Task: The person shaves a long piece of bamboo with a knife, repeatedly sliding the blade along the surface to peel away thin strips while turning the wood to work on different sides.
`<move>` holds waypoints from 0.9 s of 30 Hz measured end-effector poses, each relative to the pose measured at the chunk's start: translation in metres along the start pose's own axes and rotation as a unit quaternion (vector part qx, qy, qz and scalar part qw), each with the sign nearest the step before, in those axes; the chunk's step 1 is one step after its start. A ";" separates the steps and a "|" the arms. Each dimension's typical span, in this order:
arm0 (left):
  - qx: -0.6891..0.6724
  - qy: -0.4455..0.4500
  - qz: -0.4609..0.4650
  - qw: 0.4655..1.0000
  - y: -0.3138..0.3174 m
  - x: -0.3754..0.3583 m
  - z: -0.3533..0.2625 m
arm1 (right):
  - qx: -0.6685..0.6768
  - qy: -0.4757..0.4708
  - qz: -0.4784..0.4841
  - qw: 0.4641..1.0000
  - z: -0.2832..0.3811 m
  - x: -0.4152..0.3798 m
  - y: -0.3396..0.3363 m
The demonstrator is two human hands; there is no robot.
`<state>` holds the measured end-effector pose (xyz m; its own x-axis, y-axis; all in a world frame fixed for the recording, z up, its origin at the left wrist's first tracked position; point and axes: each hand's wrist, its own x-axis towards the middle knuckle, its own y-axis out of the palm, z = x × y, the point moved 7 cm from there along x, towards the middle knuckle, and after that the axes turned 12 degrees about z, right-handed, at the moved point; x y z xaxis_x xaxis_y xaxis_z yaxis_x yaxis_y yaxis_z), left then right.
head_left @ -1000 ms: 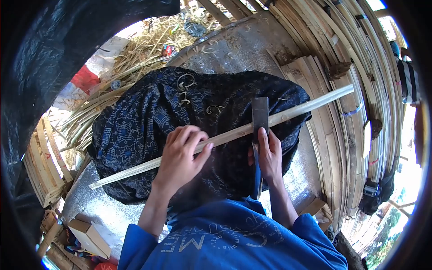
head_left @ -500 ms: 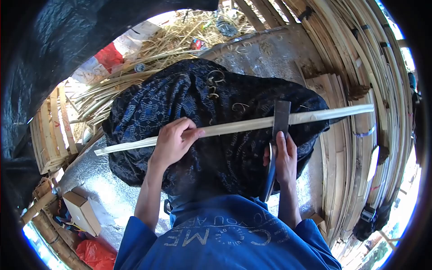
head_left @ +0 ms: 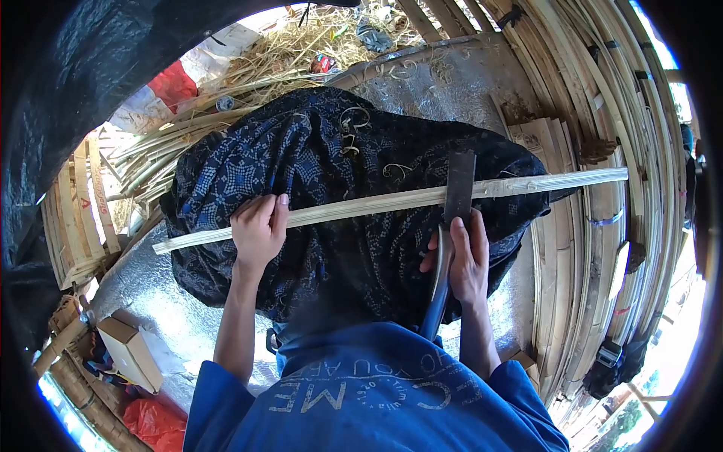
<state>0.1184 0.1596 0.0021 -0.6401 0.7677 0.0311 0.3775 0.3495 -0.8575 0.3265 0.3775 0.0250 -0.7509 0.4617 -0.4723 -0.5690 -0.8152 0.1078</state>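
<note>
A long pale bamboo strip (head_left: 361, 207) lies slantwise across the dark blue patterned cloth (head_left: 309, 166) over my lap, its right end higher in view. My left hand (head_left: 258, 230) is closed around the strip left of its middle. In my right hand (head_left: 468, 260) is a knife (head_left: 459, 181) with a broad dark blade and a long handle reaching back toward my body. The blade stands crosswise over the strip, touching or nearly touching it. Where the edge meets the strip is hidden. Thin curled shavings (head_left: 352, 124) rest on the cloth.
Stacked bamboo slats (head_left: 580, 248) line the right side. A heap of straw-like shavings (head_left: 301, 53) lies beyond the cloth. At left are a wooden crate (head_left: 79, 215), a cardboard box (head_left: 128, 350) and a red plastic bag (head_left: 154, 423). Silvery sheeting (head_left: 169, 316) covers the floor.
My left hand has shifted left along the strip. The knife and my right hand have moved slightly left too, while the strip stays nearly in place.
</note>
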 end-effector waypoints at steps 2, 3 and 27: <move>-0.001 0.001 -0.009 1.000 0.003 0.000 -0.003 | -0.042 0.006 -0.015 0.999 0.004 0.003 0.003; 0.000 0.001 -0.012 1.000 0.003 0.000 -0.001 | -0.093 0.023 -0.022 0.995 0.008 0.002 0.003; -0.007 -0.028 -0.007 1.000 0.001 0.004 -0.004 | 0.347 0.110 0.091 0.927 0.000 -0.014 0.026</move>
<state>0.1189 0.1650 0.0037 -0.6816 0.7316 0.0130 0.3783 0.3675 -0.8496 0.3226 0.3500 0.0349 -0.8127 0.1946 -0.5492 -0.5754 -0.4163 0.7040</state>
